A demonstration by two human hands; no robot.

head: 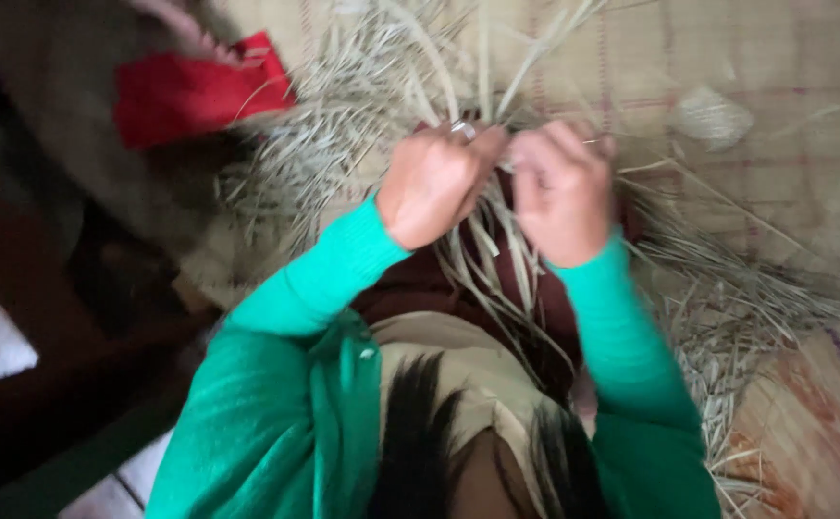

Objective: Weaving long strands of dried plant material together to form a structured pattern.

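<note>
Straw (497, 255) runs up between my two fists and fans out above and beside the fingers, over a woven mat (776, 86). My left hand (434, 183) is curled tight on a bunch of it; my right hand (562, 187) is also closed, pinching strands just beside the left's fingertips.

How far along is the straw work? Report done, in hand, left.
Done: no finished piece shows. In hand: left hand and right hand pinch pale strands together. Left: the loose straw pile around them lies unworked.
</note>
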